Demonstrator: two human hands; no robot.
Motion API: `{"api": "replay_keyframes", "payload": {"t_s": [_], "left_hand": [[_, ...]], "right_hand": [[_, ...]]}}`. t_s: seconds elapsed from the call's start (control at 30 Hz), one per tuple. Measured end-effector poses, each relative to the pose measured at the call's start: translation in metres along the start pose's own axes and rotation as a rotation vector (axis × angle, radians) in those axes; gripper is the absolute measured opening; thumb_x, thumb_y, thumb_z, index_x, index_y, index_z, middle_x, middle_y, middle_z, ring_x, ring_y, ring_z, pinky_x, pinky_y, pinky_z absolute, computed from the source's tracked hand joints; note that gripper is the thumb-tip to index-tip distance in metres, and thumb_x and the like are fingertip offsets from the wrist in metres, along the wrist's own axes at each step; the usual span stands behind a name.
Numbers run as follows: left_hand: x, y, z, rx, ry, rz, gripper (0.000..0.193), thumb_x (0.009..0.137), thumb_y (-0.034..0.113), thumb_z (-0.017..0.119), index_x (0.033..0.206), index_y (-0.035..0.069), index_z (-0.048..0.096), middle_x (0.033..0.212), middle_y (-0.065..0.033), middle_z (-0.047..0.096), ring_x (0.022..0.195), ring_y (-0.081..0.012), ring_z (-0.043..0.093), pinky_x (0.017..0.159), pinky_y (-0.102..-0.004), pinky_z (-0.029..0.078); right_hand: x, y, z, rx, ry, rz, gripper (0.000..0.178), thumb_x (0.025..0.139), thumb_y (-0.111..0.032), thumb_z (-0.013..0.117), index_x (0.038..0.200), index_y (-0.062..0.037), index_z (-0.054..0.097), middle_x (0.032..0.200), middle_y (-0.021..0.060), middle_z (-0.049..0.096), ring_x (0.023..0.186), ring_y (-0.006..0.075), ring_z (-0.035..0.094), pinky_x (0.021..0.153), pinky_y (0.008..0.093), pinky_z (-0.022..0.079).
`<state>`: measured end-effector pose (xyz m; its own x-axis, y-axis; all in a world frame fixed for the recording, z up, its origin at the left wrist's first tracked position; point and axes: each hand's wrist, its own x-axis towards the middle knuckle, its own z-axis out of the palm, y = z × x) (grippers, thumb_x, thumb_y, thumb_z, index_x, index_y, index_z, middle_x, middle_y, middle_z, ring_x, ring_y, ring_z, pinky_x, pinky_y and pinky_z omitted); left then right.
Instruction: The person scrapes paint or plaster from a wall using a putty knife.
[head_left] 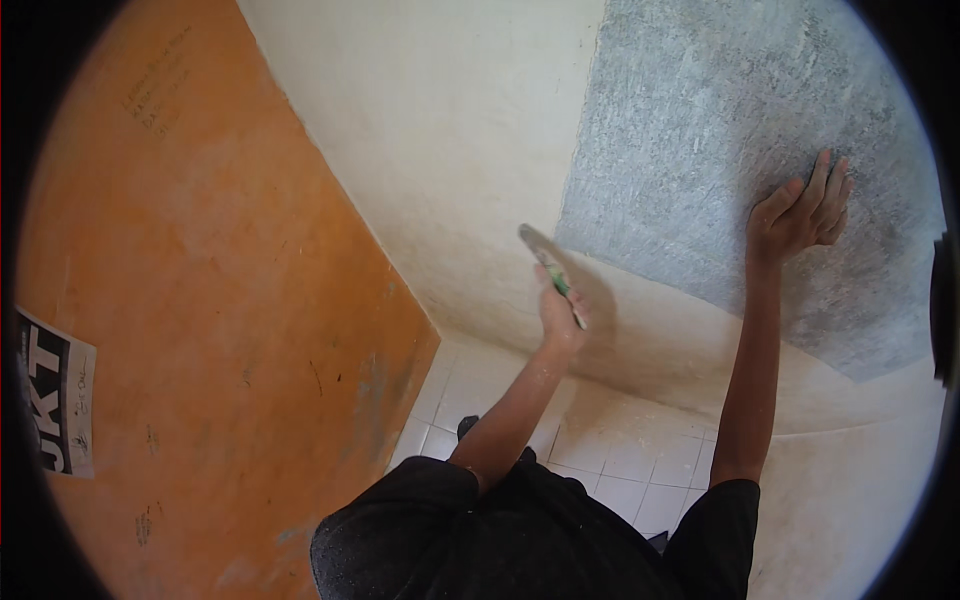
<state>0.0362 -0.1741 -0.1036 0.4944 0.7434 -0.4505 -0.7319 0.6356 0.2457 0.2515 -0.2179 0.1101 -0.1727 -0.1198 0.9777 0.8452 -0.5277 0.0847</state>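
The cream wall (430, 110) is bearing a rough grey patch (680, 150); on it my right hand (795, 222) is resting, arm (760, 350) raised, fingers (820, 185) extended and unclenched, while my left hand (560, 318), forearm (522, 405) slanting upward, is grasping a scraper (541, 250) near the patch's lower-left corner.

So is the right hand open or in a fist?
Open: the right hand is against the grey part of the wall, with its fingers stretched out.
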Motion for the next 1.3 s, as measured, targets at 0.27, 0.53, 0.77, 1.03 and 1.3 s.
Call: {"api": "replay_keyframes", "payload": {"t_s": [0.27,0.53,0.77,1.03,1.3], "left_hand": [[0.002,-0.012,0.000,-0.017,-0.047,-0.061,0.052,0.096,0.066,0.033,0.072,0.020,0.042,0.052,0.0062,0.036,0.038,-0.0088,0.033,0.034,-0.0249,0.027],[0.000,-0.003,0.004,-0.080,-0.071,-0.007,0.050,0.099,0.062,0.032,0.075,0.020,0.045,0.053,0.0071,0.034,0.039,-0.0071,0.029,0.035,-0.0231,0.024],[-0.026,-0.028,0.016,0.043,-0.075,-0.115,0.048,0.101,0.057,0.032,0.073,0.020,0.044,0.052,0.0082,0.034,0.039,-0.0051,0.028,0.034,-0.0211,0.022],[-0.039,-0.025,0.008,0.170,-0.113,-0.190,0.048,0.100,0.058,0.033,0.077,0.018,0.046,0.055,0.0078,0.034,0.038,-0.0056,0.026,0.034,-0.0212,0.020],[-0.034,-0.033,0.003,0.154,-0.124,-0.161,0.049,0.100,0.060,0.032,0.078,0.018,0.046,0.055,0.0077,0.033,0.039,-0.0059,0.026,0.035,-0.0223,0.020]], "right_hand": [[-0.005,0.004,0.000,0.000,-0.023,-0.031,0.045,0.103,-0.037,0.032,0.131,-0.0115,0.058,0.137,0.0091,0.054,0.134,0.0257,0.041,0.110,0.0423,0.018],[-0.008,0.008,0.003,0.019,-0.014,-0.032,0.047,0.103,-0.041,0.030,0.129,-0.0136,0.059,0.137,0.0079,0.055,0.133,0.0281,0.043,0.109,0.0459,0.018],[-0.007,0.009,0.002,0.037,-0.014,-0.024,0.048,0.103,-0.043,0.028,0.129,-0.0157,0.059,0.136,0.0079,0.055,0.132,0.0296,0.044,0.110,0.0482,0.016],[-0.009,0.010,0.003,0.041,-0.013,-0.005,0.049,0.103,-0.045,0.028,0.130,-0.0170,0.058,0.136,0.0076,0.056,0.132,0.0295,0.044,0.110,0.0492,0.014],[-0.010,0.008,0.002,0.039,-0.055,0.003,0.049,0.103,-0.044,0.028,0.131,-0.0167,0.058,0.138,0.0091,0.054,0.134,0.0300,0.043,0.110,0.0504,0.012]]}}
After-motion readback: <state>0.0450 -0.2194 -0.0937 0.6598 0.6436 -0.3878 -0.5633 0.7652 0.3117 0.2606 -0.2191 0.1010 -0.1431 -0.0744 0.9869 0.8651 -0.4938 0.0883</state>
